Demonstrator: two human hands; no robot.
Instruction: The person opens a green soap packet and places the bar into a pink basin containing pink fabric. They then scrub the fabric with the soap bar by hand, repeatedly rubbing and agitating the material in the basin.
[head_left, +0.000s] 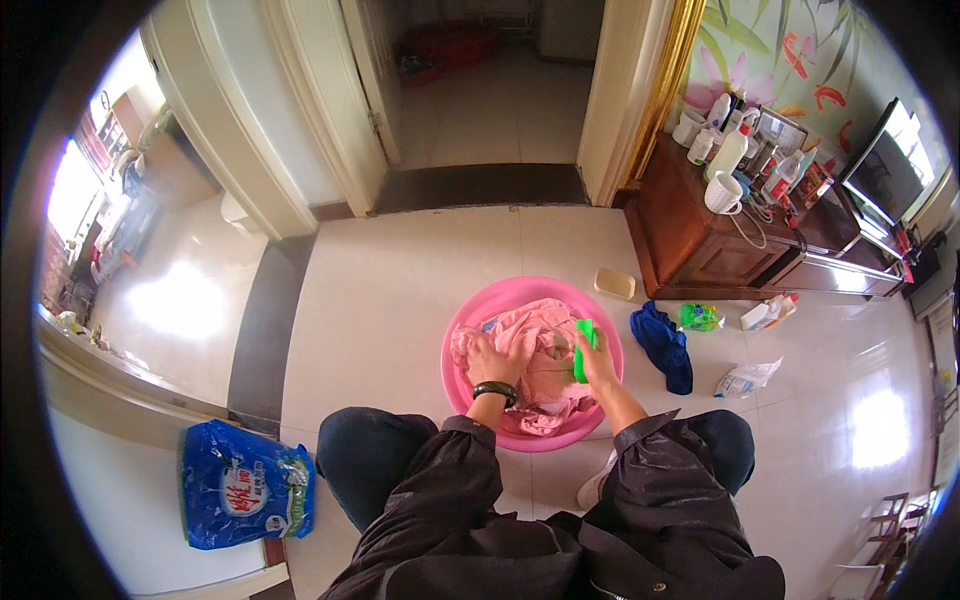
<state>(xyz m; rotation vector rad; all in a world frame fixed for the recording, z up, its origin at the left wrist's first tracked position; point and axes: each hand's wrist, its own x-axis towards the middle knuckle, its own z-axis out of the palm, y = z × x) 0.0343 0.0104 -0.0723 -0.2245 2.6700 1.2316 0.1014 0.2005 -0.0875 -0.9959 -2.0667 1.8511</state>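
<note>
A round pink plastic basin stands on the tiled floor between my knees, with wet-looking pink cloth heaped in it. My left hand, a dark bangle at its wrist, presses on the left part of the cloth; its fingertips are partly lost in the folds, and whether it grips them is unclear. My right hand holds a bright green brush or block upright against the right side of the cloth. The underside of the green thing is hidden.
Right of the basin lie a shallow beige dish, a dark blue cloth, a green packet, a white bottle and a white plastic bag. A wooden cabinet stands beyond. A blue detergent bag is at lower left.
</note>
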